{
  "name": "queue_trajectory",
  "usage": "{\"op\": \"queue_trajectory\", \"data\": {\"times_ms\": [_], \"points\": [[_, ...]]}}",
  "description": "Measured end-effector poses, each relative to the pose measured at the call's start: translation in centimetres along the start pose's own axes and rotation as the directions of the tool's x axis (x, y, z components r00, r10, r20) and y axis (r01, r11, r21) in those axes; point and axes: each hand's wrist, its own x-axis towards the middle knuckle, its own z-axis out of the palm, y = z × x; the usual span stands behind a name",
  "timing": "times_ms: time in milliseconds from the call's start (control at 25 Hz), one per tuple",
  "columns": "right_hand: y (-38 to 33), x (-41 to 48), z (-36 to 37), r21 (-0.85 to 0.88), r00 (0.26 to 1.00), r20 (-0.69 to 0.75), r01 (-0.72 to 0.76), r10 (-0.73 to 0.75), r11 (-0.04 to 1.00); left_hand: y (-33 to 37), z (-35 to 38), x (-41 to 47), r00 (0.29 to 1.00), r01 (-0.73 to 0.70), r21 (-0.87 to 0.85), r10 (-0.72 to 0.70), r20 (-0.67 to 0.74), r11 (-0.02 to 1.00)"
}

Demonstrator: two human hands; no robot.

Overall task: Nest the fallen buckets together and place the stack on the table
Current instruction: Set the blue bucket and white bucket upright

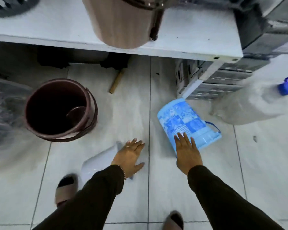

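Observation:
A blue patterned bucket (181, 120) lies on its side on the tiled floor, base toward the table leg and rim toward me. My right hand (188, 151) rests flat on its rim end with the fingers spread. A pale white bucket (97, 161) also lies tipped over on the floor, blurred. My left hand (129, 156) is spread over its right side, not closed around it. A dark brown bucket (57, 110) stands upright at the left with a smaller round object inside. The white table (189, 34) runs across the top and carries a tan bucket (120, 22).
A large clear water bottle with a blue cap (287, 87) lies at the right. Grey crates (222, 83) sit under the table. Plastic-wrapped goods (4, 110) fill the left edge. A cardboard tube (116, 82) lies on the floor. My sandalled feet (65, 190) stand below.

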Motion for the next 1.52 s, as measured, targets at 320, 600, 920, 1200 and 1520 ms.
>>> {"op": "queue_trajectory", "data": {"times_ms": [320, 600, 920, 1200, 1520], "points": [[16.2, 3.4, 6.5, -0.137, 0.902, -0.277, 0.305, -0.332, 0.942, 14.0, 13.5, 9.5, 0.961, 0.274, -0.424, -0.226, 0.160, 0.863], [17.7, 5.4, 1.2, 0.627, 0.896, -0.405, 0.126, 0.184, 0.768, 12.1, 8.1, 7.8, 0.830, 0.275, -0.717, -0.534, -0.158, 0.640], [16.5, 7.5, 3.2, 0.963, 0.858, 0.160, -0.243, 0.489, 0.113, 10.0, 2.1, 11.7, 0.763, 0.214, -0.957, -0.645, 0.038, 0.197], [13.5, 5.0, 1.1, 0.943, 0.892, 0.055, -0.194, 0.448, 0.271, 10.5, 0.1, 10.8, 0.865, 0.250, -0.837, -0.501, -0.033, 0.487], [-0.9, -3.5, 6.7, 0.765, 0.833, 0.484, -0.551, 0.267, 0.333, -0.8, -0.9, 0.8, 0.869, 0.103, 0.373, -0.266, 0.417, 0.922]]}}
